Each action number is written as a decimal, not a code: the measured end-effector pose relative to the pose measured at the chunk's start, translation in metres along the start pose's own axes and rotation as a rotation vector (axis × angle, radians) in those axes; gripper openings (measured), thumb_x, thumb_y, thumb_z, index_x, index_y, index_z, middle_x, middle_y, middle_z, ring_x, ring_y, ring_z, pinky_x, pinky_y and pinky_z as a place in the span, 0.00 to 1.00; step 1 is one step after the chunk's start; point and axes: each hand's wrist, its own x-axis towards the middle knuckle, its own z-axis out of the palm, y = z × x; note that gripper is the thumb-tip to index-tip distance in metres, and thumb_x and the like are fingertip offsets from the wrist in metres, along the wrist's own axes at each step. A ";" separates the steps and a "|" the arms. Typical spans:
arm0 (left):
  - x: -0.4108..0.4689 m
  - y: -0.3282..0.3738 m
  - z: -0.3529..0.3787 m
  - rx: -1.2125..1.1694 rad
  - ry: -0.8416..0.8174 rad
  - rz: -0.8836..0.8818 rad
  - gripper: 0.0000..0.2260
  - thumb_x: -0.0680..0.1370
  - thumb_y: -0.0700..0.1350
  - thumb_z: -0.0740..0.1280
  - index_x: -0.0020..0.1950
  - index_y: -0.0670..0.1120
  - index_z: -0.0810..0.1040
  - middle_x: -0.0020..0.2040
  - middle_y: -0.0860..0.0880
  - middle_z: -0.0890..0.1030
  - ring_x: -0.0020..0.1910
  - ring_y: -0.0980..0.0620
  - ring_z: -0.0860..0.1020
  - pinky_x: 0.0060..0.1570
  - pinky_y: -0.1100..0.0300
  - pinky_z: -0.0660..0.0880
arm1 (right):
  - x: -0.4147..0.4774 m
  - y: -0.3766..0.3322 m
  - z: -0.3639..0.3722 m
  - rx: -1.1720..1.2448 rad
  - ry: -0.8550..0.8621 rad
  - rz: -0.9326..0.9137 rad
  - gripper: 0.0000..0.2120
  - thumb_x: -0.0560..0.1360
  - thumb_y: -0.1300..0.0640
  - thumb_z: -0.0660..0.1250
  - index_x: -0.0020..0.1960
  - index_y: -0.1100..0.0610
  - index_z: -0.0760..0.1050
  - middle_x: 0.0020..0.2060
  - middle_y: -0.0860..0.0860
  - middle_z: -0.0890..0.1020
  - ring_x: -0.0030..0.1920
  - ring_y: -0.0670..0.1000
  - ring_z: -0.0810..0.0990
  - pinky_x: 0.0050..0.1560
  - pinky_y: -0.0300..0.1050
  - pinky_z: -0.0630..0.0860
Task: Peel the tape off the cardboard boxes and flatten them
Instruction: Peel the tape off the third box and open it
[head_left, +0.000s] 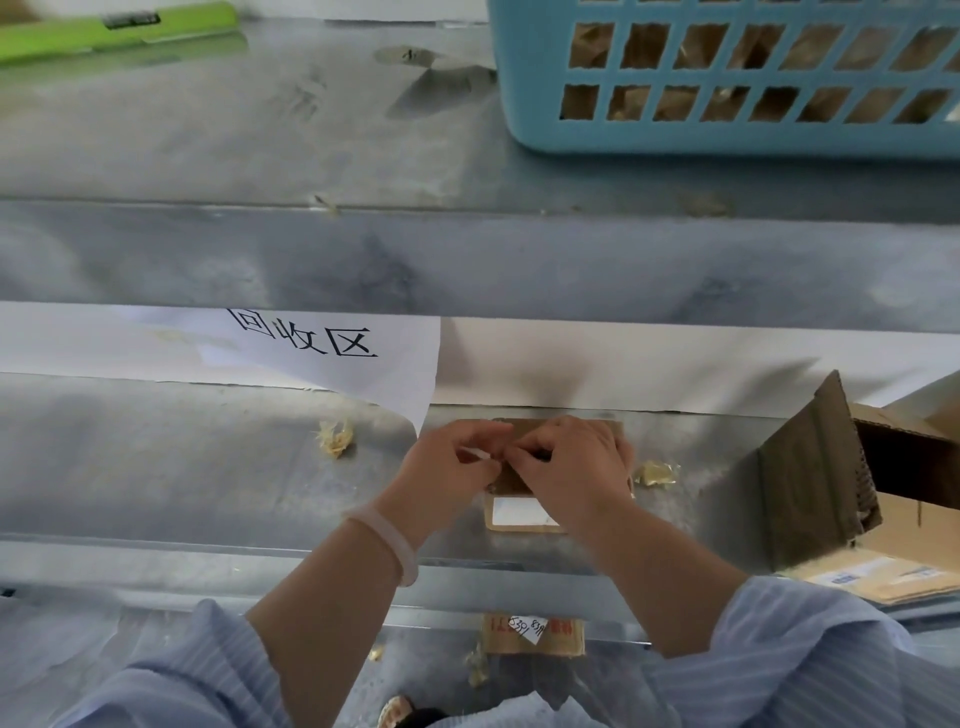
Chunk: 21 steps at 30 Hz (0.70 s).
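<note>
Cardboard box (506, 486) | left hand (452, 467) — pinches tape (480, 455) | right hand (571, 467) — grips box

Small box (522, 514) centre — carton (815, 483) right, basket (530, 78) behind, seemingly higher.

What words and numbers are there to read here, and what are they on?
"回收区": on the white paper.
"5391", perhaps, handwritten: on the slip on the cardboard under the table; the rest is unclear.
Red print on that cardboard: blurred.
Label on the small box: nothing readable.
Blue print on the flat box: blurred.
</note>
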 end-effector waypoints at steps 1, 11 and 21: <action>0.000 -0.002 0.002 0.068 0.053 0.023 0.17 0.73 0.36 0.71 0.50 0.59 0.78 0.54 0.52 0.77 0.43 0.54 0.80 0.48 0.60 0.79 | 0.001 0.001 0.001 0.008 -0.002 0.005 0.08 0.75 0.39 0.63 0.44 0.38 0.81 0.49 0.39 0.78 0.59 0.46 0.68 0.56 0.41 0.51; 0.007 -0.024 0.012 -0.087 0.072 -0.012 0.18 0.75 0.36 0.69 0.48 0.62 0.79 0.44 0.50 0.75 0.45 0.43 0.79 0.55 0.43 0.78 | 0.003 0.008 0.004 -0.002 0.028 -0.011 0.07 0.75 0.42 0.66 0.43 0.42 0.81 0.48 0.39 0.80 0.58 0.46 0.70 0.58 0.42 0.55; 0.008 -0.030 0.020 0.037 0.162 0.049 0.23 0.75 0.41 0.67 0.43 0.74 0.78 0.49 0.51 0.77 0.44 0.48 0.79 0.54 0.47 0.78 | 0.011 0.017 -0.005 0.282 0.004 0.114 0.09 0.77 0.52 0.64 0.42 0.49 0.81 0.40 0.43 0.81 0.44 0.46 0.78 0.48 0.47 0.78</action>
